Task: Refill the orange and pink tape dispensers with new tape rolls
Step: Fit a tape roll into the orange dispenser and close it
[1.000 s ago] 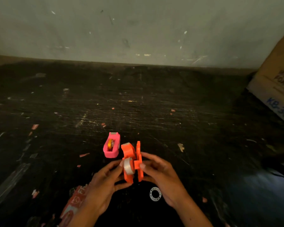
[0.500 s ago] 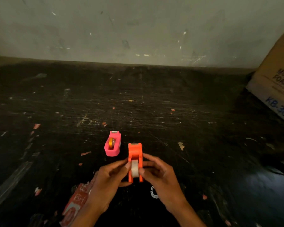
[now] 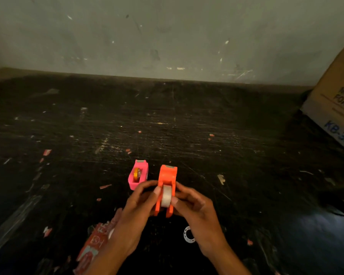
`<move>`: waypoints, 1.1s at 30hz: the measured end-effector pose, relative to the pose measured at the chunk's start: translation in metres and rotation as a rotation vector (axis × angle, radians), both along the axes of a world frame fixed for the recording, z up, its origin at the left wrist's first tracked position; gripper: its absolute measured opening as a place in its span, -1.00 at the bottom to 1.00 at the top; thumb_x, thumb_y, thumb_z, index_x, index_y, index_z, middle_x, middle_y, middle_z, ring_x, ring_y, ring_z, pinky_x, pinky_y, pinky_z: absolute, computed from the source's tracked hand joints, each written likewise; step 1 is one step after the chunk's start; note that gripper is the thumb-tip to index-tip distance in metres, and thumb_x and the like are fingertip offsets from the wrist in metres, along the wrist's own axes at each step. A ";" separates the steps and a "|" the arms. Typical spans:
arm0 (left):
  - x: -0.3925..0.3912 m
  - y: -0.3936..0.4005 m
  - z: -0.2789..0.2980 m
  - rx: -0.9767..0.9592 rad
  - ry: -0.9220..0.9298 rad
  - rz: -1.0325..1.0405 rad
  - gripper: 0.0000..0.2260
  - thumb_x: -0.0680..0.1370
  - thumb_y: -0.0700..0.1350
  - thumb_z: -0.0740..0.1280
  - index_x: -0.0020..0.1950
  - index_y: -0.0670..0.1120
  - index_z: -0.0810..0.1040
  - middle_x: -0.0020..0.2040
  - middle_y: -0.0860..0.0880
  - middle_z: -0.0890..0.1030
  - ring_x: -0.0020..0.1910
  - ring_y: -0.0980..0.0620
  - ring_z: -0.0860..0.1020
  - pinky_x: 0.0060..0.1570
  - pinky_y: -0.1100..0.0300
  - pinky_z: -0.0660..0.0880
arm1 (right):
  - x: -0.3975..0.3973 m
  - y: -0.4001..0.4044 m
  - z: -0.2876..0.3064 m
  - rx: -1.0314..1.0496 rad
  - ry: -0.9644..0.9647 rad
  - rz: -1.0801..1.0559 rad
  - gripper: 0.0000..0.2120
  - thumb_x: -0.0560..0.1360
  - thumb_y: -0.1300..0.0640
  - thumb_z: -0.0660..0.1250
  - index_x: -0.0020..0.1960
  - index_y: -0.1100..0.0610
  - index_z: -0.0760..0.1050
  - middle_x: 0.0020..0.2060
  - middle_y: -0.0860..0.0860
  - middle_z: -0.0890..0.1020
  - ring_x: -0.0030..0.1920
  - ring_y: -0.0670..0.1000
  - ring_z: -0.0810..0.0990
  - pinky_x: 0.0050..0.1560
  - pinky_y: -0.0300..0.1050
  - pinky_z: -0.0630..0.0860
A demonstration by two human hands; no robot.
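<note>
Low centre of frame: orange tape dispenser (image 3: pixel 167 180) held just above or on the dark, scratched desk (image 3: pixel 187 126); contact with the surface cannot be told. Body bright orange, narrow, its two side walls closed together, a pale cutter strip at the far end. A white tape roll (image 3: pixel 165 196) sits between the walls at the near half, its matte, slightly translucent rim standing proud of the slot. Two short orange legs project toward the viewer below the roll.

Left hand (image 3: pixel 136 213), lower centre-left: grip pressed against the dispenser's left wall, thumb tip at the roll's left edge, fingers curled round the far side. Right hand (image 3: pixel 197 211), lower centre-right: grip pinching the right wall, thumb tip touching the roll's lower right edge. Both grips closed on the orange body from opposite sides.

Pink tape dispenser (image 3: pixel 138 174) lies on the desk just left of the orange one, slightly farther up the frame, partly hidden at its near corner by the left fingers. Hot pink, open-topped, a small yellow-orange core (image 3: pixel 137 173) standing upright in its well; pale cutter strip at the far end.

Bottom centre-right: a white ring (image 3: pixel 187 234) flat on the desk, half behind the right wrist. Bottom left: red printed wrapper (image 3: pixel 92 243) under the left forearm. Right edge: tilted cardboard box (image 3: pixel 336 100) with blue lettering.
</note>
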State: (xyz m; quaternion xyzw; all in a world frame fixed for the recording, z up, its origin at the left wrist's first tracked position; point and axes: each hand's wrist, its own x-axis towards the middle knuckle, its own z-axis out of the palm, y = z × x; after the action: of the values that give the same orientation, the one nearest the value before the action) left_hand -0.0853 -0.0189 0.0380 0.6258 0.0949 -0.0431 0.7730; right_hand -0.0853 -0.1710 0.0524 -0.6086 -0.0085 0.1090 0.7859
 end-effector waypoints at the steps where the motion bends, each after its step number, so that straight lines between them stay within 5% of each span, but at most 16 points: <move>1: 0.001 -0.001 0.001 -0.105 0.030 -0.022 -0.77 0.35 0.04 0.37 -0.02 0.11 0.64 0.02 -0.04 0.71 -0.02 0.02 0.67 -0.12 0.04 0.60 | 0.000 -0.001 0.001 -0.025 -0.019 0.004 -0.66 0.43 0.30 0.39 0.16 0.06 0.58 0.00 0.01 0.73 0.06 -0.06 0.67 0.04 -0.22 0.61; 5: 0.002 -0.001 0.000 -0.442 0.115 -0.081 -0.80 0.42 -0.10 0.33 0.00 -0.04 0.66 0.02 -0.18 0.71 -0.04 -0.10 0.68 -0.14 -0.10 0.63 | 0.004 -0.007 0.007 -0.350 -0.146 -0.018 -0.72 0.43 0.14 0.42 0.10 -0.12 0.59 0.06 -0.04 0.61 0.09 -0.17 0.60 0.15 -0.23 0.55; 12: 0.003 -0.004 0.002 -0.403 0.082 -0.122 -0.77 0.41 -0.07 0.34 0.06 0.02 0.62 0.04 -0.11 0.71 -0.01 -0.07 0.68 -0.11 -0.07 0.62 | 0.017 -0.010 0.024 -0.710 -0.450 0.038 -0.77 0.40 0.00 0.44 0.06 -0.14 0.61 0.05 -0.18 0.48 0.17 -0.19 0.44 0.17 -0.29 0.41; 21: 0.000 -0.007 0.001 -0.309 0.067 -0.082 -0.68 0.34 0.03 0.42 0.08 0.06 0.59 0.07 -0.08 0.70 0.03 -0.04 0.66 0.08 -0.19 0.55 | 0.018 -0.005 0.027 -0.708 -0.538 -0.015 -0.90 0.39 0.13 0.47 -0.13 -0.05 0.65 -0.04 -0.16 0.54 0.09 -0.20 0.47 0.06 -0.51 0.33; 25: -0.003 -0.010 0.008 -0.180 0.065 -0.126 -0.57 0.28 0.22 0.38 0.14 0.20 0.54 0.06 0.03 0.69 0.01 0.06 0.66 -0.07 0.01 0.59 | 0.016 -0.003 0.026 -0.803 -0.643 -0.021 -0.89 0.40 0.15 0.45 -0.11 -0.03 0.62 0.02 -0.16 0.52 0.12 -0.21 0.43 0.13 -0.38 0.38; 29: -0.006 -0.014 0.014 -0.087 0.083 -0.162 -0.66 0.21 0.24 0.39 -0.03 0.42 0.55 -0.02 0.23 0.69 -0.02 0.19 0.64 -0.12 0.16 0.53 | 0.024 -0.009 0.033 -0.832 -0.695 -0.041 -0.90 0.42 0.14 0.42 -0.09 -0.02 0.60 0.11 -0.13 0.53 0.18 -0.21 0.41 0.19 -0.18 0.40; 33: -0.007 -0.013 0.017 -0.074 0.113 -0.171 -0.61 0.15 0.17 0.45 -0.03 0.35 0.57 0.03 -0.05 0.67 -0.12 0.03 0.64 -0.23 0.15 0.53 | 0.036 -0.013 0.042 -0.812 -0.613 0.042 -0.92 0.47 0.14 0.37 -0.06 -0.02 0.58 0.04 -0.11 0.62 0.10 -0.23 0.53 0.19 -0.15 0.48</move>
State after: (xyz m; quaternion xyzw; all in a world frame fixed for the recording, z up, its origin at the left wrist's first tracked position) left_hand -0.0926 -0.0319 0.0551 0.5990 0.0832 -0.1475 0.7826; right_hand -0.0498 -0.1842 0.0943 -0.8686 -0.2078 -0.0645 0.4451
